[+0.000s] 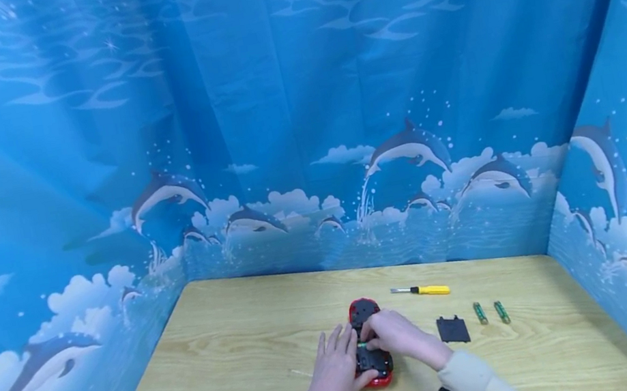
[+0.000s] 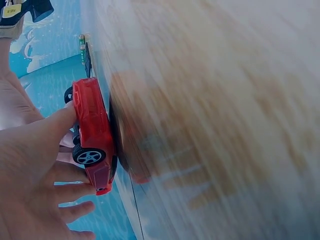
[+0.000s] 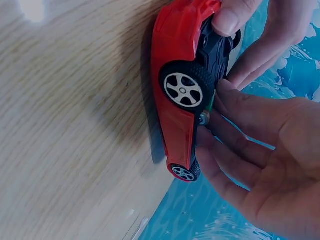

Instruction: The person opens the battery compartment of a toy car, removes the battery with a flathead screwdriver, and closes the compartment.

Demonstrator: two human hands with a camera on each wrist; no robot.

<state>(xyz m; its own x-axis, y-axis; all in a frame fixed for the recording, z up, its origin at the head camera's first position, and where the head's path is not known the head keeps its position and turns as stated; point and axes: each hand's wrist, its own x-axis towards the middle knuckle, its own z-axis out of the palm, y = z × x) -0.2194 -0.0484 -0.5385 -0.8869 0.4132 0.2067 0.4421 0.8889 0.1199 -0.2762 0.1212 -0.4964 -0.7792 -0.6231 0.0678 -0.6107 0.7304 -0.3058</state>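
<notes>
A red toy car (image 1: 380, 381) lies upside down on the table, its black underside facing up. In the left wrist view, one wheel and the red side of the car (image 2: 95, 117) show. My left hand (image 1: 336, 368) rests along the car's left side with straight, spread fingers, its thumb pressing the near part of the underside. My right hand (image 1: 395, 334) bends over the middle of the underside. Its fingertips pinch a green battery (image 3: 204, 118), whose end shows beside the wheel in the right wrist view; the fingers hide most of it.
Right of the car lies a black battery cover (image 1: 453, 330). Two green batteries, a nearer-left one (image 1: 480, 313) and another (image 1: 502, 312), lie beyond it. A yellow-handled screwdriver (image 1: 432, 290) is farther back. A thin pale stick-like thing (image 1: 302, 372) lies left. Blue dolphin-print curtains (image 1: 289, 123) surround the wooden table (image 1: 221, 349).
</notes>
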